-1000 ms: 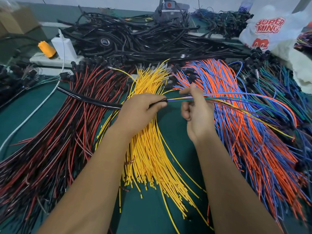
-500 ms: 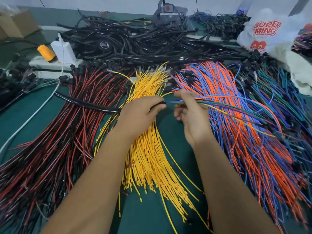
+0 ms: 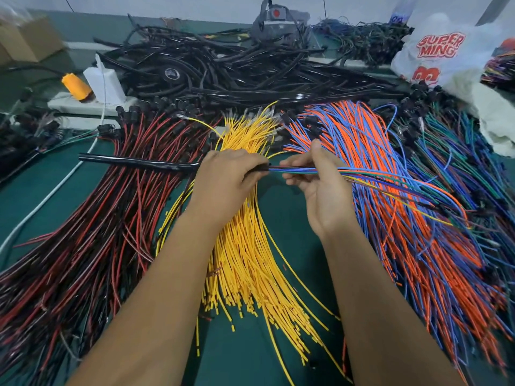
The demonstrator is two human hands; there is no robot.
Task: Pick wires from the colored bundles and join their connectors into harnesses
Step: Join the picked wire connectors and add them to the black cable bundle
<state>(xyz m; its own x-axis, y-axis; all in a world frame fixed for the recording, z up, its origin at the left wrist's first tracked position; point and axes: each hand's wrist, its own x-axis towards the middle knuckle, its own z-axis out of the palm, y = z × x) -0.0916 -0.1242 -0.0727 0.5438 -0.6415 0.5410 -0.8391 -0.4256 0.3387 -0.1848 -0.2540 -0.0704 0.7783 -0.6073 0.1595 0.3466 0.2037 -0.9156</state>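
Wires now fed further into sleeve by hands.

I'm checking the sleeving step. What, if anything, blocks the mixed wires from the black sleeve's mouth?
Nothing visible. The mixed wires run straight from the right hand into the black sleeve, held by the left hand.

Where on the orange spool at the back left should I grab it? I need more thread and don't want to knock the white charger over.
Grip the orange spool round its middle, coming from the left and above. It lies tilted on the white strip, and the white charger stands close on its right, so that side looks cramped.
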